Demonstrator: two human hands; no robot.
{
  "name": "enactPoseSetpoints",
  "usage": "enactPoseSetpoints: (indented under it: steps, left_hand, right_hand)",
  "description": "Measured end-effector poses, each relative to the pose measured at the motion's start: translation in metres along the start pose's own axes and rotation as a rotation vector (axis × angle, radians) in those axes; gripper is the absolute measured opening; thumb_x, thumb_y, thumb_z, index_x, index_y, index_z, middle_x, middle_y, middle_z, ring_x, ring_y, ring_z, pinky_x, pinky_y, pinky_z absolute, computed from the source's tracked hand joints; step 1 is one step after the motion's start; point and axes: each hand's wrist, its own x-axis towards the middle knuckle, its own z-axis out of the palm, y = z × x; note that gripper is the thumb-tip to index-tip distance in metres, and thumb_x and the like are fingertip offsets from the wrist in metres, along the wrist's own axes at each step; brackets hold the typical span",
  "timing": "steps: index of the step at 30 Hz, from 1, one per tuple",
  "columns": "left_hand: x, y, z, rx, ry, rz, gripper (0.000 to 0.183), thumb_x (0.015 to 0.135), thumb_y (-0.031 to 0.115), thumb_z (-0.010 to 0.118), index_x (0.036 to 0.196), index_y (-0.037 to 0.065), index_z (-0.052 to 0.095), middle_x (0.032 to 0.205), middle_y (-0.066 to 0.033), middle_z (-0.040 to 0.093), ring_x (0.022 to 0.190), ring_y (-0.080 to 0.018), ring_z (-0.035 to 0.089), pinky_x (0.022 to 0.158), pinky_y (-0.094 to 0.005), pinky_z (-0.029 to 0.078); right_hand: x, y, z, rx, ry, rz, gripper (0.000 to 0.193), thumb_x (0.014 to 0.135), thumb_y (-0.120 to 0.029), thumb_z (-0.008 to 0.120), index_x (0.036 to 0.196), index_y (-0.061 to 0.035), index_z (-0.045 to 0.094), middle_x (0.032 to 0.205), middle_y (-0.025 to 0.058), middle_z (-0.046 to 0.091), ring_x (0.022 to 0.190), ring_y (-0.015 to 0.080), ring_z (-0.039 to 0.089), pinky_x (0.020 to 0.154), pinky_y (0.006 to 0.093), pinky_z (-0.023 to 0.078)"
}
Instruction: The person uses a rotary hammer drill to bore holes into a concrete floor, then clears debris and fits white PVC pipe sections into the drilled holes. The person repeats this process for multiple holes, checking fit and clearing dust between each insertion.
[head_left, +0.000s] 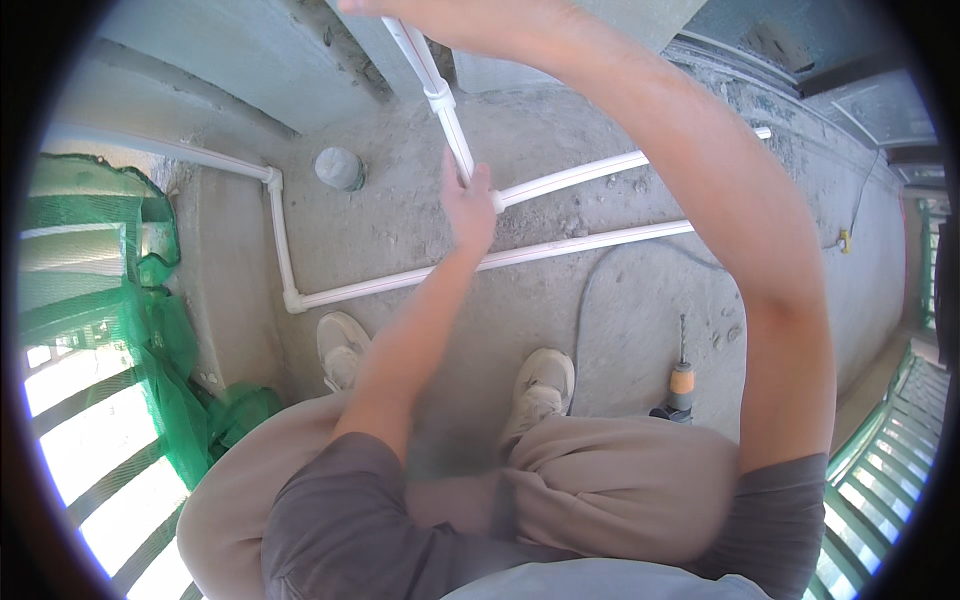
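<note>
Balcony pipe run, seen from my head camera: my left hand point(468, 205) is wrapped shut around the lower stretch of a slim white plastic upright pipe point(455, 140), just above the spot where it meets a white tee fitting point(497, 200) at about 12 o'clock from my feet. My right forearm sweeps in from 4 o'clock and arches up to the top edge, where the right hand point(400, 10) is mostly cut off by the frame; it sits at the pipe's upper end, but I cannot tell how far its fingers are closed.

By my reading, much of the laying is done. A long white plastic pipe point(560, 245) already lies across the grey concrete floor point(620, 330), turning through a white elbow point(293, 300) at 10 o'clock, rising along the wall and turning again through a second elbow point(272, 178). A second white branch pipe point(600, 172) runs from the tee toward 2 o'clock. A white coupling point(438, 97) sits partway up the upright.

What looks unfinished is the upright itself, held by hand. An orange-collared power drill point(680, 385) stands near my right shoe point(540, 385), at 3 o'clock.
</note>
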Motion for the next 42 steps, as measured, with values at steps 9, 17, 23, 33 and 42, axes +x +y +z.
enactPoseSetpoints:
  steps: [9, 17, 23, 33, 42]
  left_hand:
    - [0.048, -0.038, -0.013, 0.061, 0.024, 0.113, 0.064, 0.099, 0.008, 0.065, 0.160, 0.009, 0.046, 0.085, -0.0031, 0.059, 0.060, -0.0098, 0.054, 0.042, -0.0301, 0.041]
    - [0.067, -0.031, 0.002, 0.067, 0.001, -0.069, 0.065, 0.095, 0.009, 0.068, 0.156, -0.003, 0.048, 0.115, -0.0185, 0.072, 0.088, -0.0216, 0.071, 0.075, -0.0345, 0.056]
    - [0.087, -0.012, -0.001, 0.525, 0.017, -0.013, 0.062, 0.095, 0.020, 0.070, 0.152, 0.003, 0.053, 0.105, -0.0217, 0.075, 0.089, -0.0335, 0.076, 0.074, -0.0464, 0.059]
    - [0.141, 0.000, -0.005, 1.023, -0.105, 0.227, 0.059, 0.096, 0.023, 0.068, 0.150, 0.006, 0.051, 0.099, -0.0255, 0.075, 0.095, -0.0463, 0.073, 0.086, -0.0571, 0.057]
    - [0.143, 0.065, -0.008, 1.022, 0.156, 0.830, 0.068, 0.089, 0.021, 0.079, 0.151, 0.011, 0.054, 0.148, -0.0199, 0.057, 0.130, -0.0411, 0.056, 0.103, -0.0540, 0.047]
  right_hand:
    - [-0.164, 0.129, -0.097, -0.436, -0.158, 0.763, 0.036, 0.091, -0.037, 0.077, 0.102, -0.0024, 0.071, 0.095, 0.0134, 0.074, 0.091, 0.0295, 0.072, 0.082, 0.0438, 0.056]
    - [-0.306, 0.206, -0.152, -0.061, -0.163, 1.589, 0.052, 0.100, -0.049, 0.069, 0.114, 0.0015, 0.066, 0.099, 0.0175, 0.072, 0.088, 0.0262, 0.073, 0.074, 0.0430, 0.060]
    - [-0.338, 0.243, -0.141, 0.277, 0.134, 1.631, 0.058, 0.103, -0.049, 0.066, 0.135, -0.0009, 0.058, 0.119, 0.0169, 0.068, 0.093, 0.0295, 0.072, 0.080, 0.0452, 0.061]
    - [-0.336, 0.279, -0.120, 0.304, 0.220, 1.603, 0.046, 0.105, -0.043, 0.066, 0.132, -0.0064, 0.059, 0.111, 0.0117, 0.069, 0.095, 0.0250, 0.069, 0.084, 0.0417, 0.058]
    - [-0.318, 0.284, -0.100, 0.374, 0.246, 1.744, 0.052, 0.104, -0.053, 0.062, 0.122, -0.0034, 0.060, 0.103, 0.0135, 0.072, 0.086, 0.0266, 0.068, 0.083, 0.0449, 0.056]
